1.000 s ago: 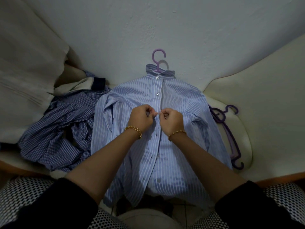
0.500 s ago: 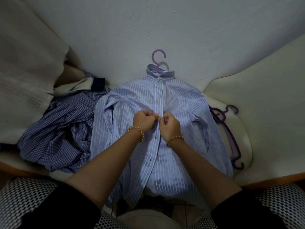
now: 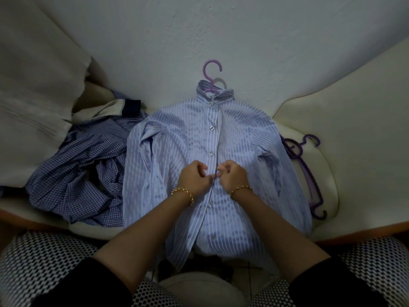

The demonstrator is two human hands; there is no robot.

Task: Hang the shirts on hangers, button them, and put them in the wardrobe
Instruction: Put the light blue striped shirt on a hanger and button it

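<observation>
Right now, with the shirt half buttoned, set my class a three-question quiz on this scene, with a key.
1. True or false: the striped shirt is on a hanger.
2. What lies to the left of the striped shirt? A. a towel B. a checked shirt C. shoes
3. How many fastened buttons show above the left hand and right hand?
Key: 1 true; 2 B; 3 three.
</observation>
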